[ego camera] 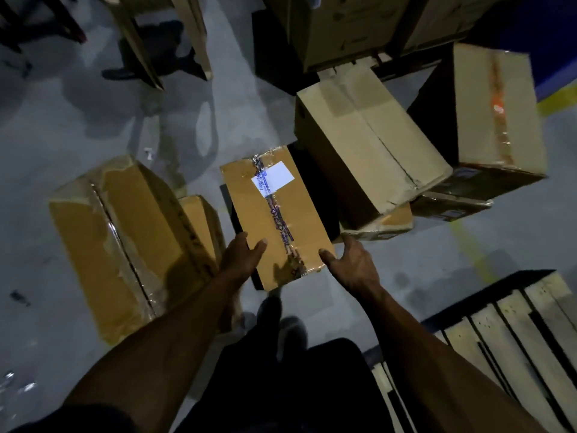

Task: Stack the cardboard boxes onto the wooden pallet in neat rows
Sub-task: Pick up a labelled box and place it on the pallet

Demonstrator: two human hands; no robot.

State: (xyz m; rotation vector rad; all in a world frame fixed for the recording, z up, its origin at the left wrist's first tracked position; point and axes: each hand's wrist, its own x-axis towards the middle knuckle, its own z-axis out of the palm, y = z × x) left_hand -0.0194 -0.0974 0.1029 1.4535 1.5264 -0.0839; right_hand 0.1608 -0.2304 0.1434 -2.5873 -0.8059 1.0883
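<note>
Both forearms reach down from the bottom edge to a taped cardboard box with a white label, held just above the floor. Left hand and right hand grip its near corners, fingers curled round the sides, thumbs on top. More boxes lie around, and the wooden pallet sits at lower right, apart.
</note>
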